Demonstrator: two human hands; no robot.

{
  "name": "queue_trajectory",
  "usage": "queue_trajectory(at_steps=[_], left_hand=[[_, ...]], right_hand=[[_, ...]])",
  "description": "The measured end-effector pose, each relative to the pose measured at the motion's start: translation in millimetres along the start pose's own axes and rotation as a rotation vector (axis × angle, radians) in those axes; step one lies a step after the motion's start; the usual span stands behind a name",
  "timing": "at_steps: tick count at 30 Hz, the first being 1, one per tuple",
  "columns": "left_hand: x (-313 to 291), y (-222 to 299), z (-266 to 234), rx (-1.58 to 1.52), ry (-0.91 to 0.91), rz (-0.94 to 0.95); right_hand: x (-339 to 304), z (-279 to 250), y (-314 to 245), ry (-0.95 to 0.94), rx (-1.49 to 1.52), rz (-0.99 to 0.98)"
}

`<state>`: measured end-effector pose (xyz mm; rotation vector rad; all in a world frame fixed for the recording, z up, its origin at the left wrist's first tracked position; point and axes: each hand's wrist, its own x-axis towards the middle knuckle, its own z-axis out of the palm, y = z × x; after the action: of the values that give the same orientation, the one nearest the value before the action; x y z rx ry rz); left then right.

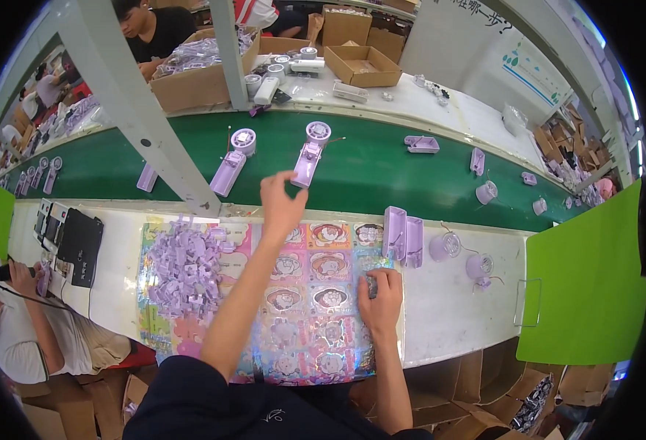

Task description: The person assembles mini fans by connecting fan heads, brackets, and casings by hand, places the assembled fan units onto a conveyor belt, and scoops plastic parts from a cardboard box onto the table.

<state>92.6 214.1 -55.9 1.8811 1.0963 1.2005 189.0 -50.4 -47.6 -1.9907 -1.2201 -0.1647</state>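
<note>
My left hand (283,202) reaches over the green conveyor belt, its thumb and forefinger curled at the lower end of a lilac handheld fan body (307,165). That body has a round head with a thin wire at its side. A second fan body (228,172) lies to its left on the belt. My right hand (382,297) rests on the printed, shiny mat (283,301) with fingers curled; whatever is under them is hidden. Just beyond it stand two lilac handle shells (402,236). A heap of small lilac plastic parts (187,271) covers the mat's left side.
Round lilac fan heads (446,246) with wires sit on the white table at right. More shells (421,144) lie along the belt. A grey metal post (136,110) rises at left; a green panel (587,282) stands at right. Co-workers sit at left and across the belt.
</note>
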Motion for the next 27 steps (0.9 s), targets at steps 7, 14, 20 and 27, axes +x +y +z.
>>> queue_trajectory(at_steps=[7, 14, 20, 27], left_hand=[[-108.1, 19.9, -137.7, 0.697, -0.078, 0.294], [-111.0, 13.1, -134.0, 0.658, -0.345, 0.433], [-131.3, 51.1, -81.5, 0.435, -0.509, 0.577], [-148.2, 53.6, -61.7, 0.215, -0.38, 0.674]], right_hand=[[-1.4, -1.0, -0.8, 0.003, 0.012, 0.027], [2.6, -3.8, -1.7, 0.022, 0.005, -0.024], [-9.5, -2.4, 2.6, 0.028, -0.011, -0.045], [-17.2, -2.8, -39.0, -0.15, 0.175, -0.157]])
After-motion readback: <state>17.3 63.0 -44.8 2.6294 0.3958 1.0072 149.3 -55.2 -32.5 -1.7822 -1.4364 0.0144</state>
